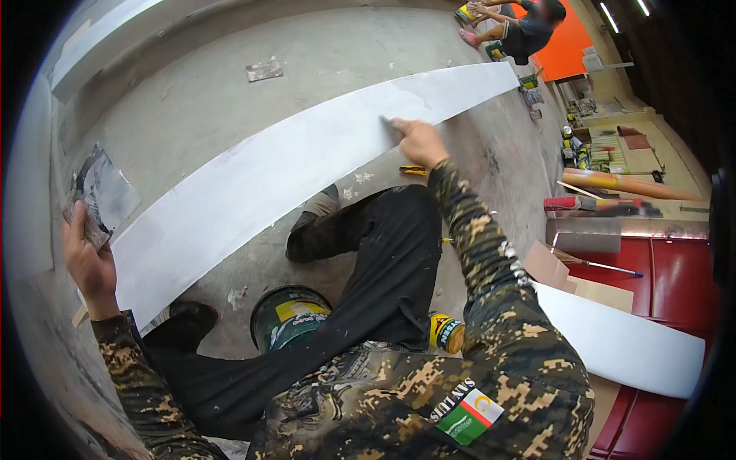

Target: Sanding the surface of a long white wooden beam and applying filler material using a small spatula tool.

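The board (307, 153) is positioned across the front of both hands, its near end beside the left hand (90, 264) and its far end beyond the right hand (422, 144). A scraper (389, 125) is gripped in the right hand, its blade directed at the board's white face. A smeared plate (121, 192) is grasped in the left hand. A yellow cutter (414, 170) is located on the floor, just bodyward of the right hand. A bucket (263, 328) is placed between the hands, nearer the body. A can (447, 333) is situated beside the right forearm. A co-worker (529, 34) is seated well beyond the right hand.
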Demonstrator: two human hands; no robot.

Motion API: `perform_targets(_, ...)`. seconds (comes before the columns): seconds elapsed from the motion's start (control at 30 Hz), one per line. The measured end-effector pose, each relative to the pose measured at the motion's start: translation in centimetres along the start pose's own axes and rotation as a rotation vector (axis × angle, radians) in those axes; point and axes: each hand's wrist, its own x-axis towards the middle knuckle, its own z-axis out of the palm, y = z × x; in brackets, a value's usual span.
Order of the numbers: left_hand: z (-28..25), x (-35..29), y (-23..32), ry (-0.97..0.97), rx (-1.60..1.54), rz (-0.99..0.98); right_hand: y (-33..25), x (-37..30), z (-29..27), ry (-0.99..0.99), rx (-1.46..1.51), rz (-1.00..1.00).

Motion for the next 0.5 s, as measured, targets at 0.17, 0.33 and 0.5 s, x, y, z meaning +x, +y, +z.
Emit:
perform_targets(0.17, -0.5, 0.7, -1.1, -0.077, 0.216, 0.089, -3.3, -4.0, -0.1, -0.214, 0.021, -0.201)
perform_targets(0.33, 1.0, 0.3, -0.2, -0.012, 0.013, -0.045, 2.1, 2.1, -1.9, 0.347, 0.064, 0.116)
perform_targets(0.5, 0.4, 1.2, -2.1, -0.086, -0.006, 0.003, 7.8, 3.5, 1.0, 0.571, 0.041, 0.131)
